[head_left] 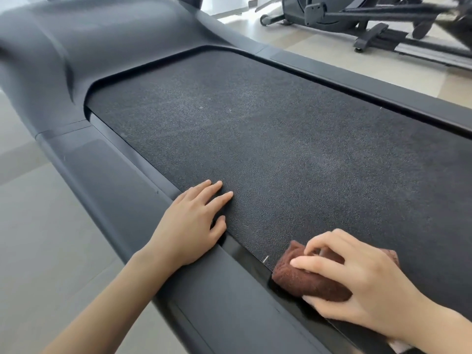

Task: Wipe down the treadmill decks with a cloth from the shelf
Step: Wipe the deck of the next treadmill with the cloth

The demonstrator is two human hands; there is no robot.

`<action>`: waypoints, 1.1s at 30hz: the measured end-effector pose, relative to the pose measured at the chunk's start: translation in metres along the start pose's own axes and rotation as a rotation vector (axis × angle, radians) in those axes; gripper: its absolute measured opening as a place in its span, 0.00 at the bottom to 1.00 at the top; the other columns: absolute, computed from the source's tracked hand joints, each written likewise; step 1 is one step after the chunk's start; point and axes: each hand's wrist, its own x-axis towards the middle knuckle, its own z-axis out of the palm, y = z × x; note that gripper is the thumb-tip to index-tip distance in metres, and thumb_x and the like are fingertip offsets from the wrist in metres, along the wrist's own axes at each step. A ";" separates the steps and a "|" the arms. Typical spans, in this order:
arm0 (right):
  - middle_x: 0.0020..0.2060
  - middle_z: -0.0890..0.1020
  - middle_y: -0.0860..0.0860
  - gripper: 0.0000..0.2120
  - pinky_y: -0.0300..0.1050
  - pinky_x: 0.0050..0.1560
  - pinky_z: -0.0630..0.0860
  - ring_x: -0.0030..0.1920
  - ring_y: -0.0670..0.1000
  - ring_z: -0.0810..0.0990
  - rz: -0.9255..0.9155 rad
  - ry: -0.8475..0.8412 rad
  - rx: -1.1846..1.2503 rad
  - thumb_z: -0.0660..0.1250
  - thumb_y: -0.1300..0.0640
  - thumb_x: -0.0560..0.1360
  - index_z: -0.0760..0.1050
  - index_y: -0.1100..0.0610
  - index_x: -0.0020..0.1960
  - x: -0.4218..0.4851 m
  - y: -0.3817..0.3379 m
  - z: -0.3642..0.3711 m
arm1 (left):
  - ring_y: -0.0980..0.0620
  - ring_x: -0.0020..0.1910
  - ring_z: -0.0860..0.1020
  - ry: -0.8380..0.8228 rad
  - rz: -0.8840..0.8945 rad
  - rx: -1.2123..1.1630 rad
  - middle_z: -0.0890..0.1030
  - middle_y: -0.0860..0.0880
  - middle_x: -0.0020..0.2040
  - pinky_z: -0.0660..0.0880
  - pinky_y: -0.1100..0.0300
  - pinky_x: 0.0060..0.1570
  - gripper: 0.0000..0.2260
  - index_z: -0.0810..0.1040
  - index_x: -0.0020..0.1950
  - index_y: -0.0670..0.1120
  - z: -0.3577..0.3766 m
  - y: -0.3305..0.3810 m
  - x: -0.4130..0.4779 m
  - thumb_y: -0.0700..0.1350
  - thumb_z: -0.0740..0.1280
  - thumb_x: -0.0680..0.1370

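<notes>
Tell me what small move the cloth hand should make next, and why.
Probably sweep the brown cloth away across the treadmill belt. The right hand grips it at the belt's near edge by the side rail, pale dusty marks show farther up the belt, and the left hand rests flat, bracing.

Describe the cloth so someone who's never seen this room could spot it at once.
Start at the black treadmill belt filling the view. Follow its near edge to the right hand. Bunched under it is the cloth, a reddish-brown towel, the only coloured thing on the dark belt.
</notes>
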 end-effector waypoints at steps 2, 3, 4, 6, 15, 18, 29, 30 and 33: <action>0.47 0.76 0.45 0.17 0.42 0.41 0.74 0.41 0.48 0.75 0.102 0.017 -0.009 0.68 0.41 0.67 0.79 0.47 0.53 0.005 0.015 -0.001 | 0.49 0.73 0.61 0.009 0.003 -0.001 0.67 0.48 0.72 0.57 0.53 0.72 0.25 0.68 0.71 0.50 -0.001 -0.001 0.000 0.52 0.53 0.75; 0.47 0.76 0.44 0.18 0.42 0.42 0.75 0.42 0.47 0.76 0.171 0.032 -0.014 0.67 0.40 0.67 0.79 0.45 0.53 0.010 0.024 -0.002 | 0.48 0.73 0.62 0.017 0.006 -0.003 0.67 0.48 0.72 0.58 0.52 0.72 0.24 0.69 0.71 0.50 -0.001 -0.001 0.001 0.52 0.53 0.75; 0.46 0.75 0.44 0.18 0.43 0.42 0.76 0.44 0.47 0.76 0.241 0.055 -0.025 0.66 0.39 0.66 0.79 0.44 0.53 0.018 0.034 -0.002 | 0.48 0.72 0.63 0.023 0.010 -0.001 0.68 0.47 0.71 0.59 0.52 0.71 0.24 0.70 0.70 0.49 0.000 -0.001 0.001 0.52 0.53 0.75; 0.45 0.75 0.43 0.17 0.44 0.43 0.75 0.47 0.47 0.75 0.379 0.106 -0.056 0.67 0.38 0.67 0.78 0.43 0.53 0.038 0.058 -0.001 | 0.46 0.71 0.65 0.042 0.017 0.006 0.70 0.46 0.70 0.60 0.51 0.71 0.26 0.71 0.69 0.48 0.000 -0.001 0.001 0.55 0.49 0.75; 0.45 0.77 0.49 0.18 0.43 0.43 0.74 0.41 0.51 0.75 0.258 0.109 -0.179 0.66 0.39 0.68 0.79 0.47 0.53 0.063 0.038 0.020 | 0.50 0.72 0.63 0.020 0.026 0.018 0.68 0.50 0.72 0.59 0.54 0.71 0.28 0.69 0.70 0.53 0.000 -0.003 0.003 0.59 0.46 0.74; 0.46 0.77 0.47 0.21 0.40 0.40 0.74 0.41 0.48 0.75 0.171 0.047 -0.135 0.62 0.35 0.68 0.78 0.45 0.54 0.048 0.047 0.013 | 0.54 0.74 0.57 -0.023 0.036 0.017 0.62 0.55 0.74 0.52 0.58 0.72 0.29 0.63 0.73 0.57 -0.001 -0.007 0.005 0.62 0.43 0.73; 0.51 0.77 0.58 0.19 0.52 0.51 0.73 0.54 0.63 0.76 0.855 0.170 -0.274 0.66 0.38 0.71 0.76 0.47 0.56 0.102 0.205 -0.003 | 0.58 0.75 0.46 -0.071 0.049 0.023 0.52 0.58 0.76 0.47 0.55 0.74 0.28 0.50 0.74 0.62 0.001 -0.005 0.008 0.64 0.41 0.74; 0.51 0.77 0.59 0.19 0.52 0.51 0.73 0.53 0.63 0.76 0.861 0.174 -0.289 0.66 0.38 0.71 0.76 0.48 0.56 0.113 0.204 0.002 | 0.57 0.75 0.48 -0.062 0.050 0.011 0.54 0.57 0.76 0.49 0.53 0.74 0.27 0.53 0.74 0.61 0.000 -0.005 0.008 0.63 0.43 0.74; 0.51 0.77 0.58 0.20 0.49 0.49 0.73 0.53 0.61 0.76 0.767 0.150 -0.312 0.65 0.38 0.71 0.76 0.48 0.57 0.144 0.183 0.020 | 0.56 0.75 0.54 -0.038 0.043 0.012 0.59 0.56 0.75 0.56 0.51 0.73 0.27 0.59 0.73 0.58 -0.002 -0.001 0.007 0.62 0.46 0.75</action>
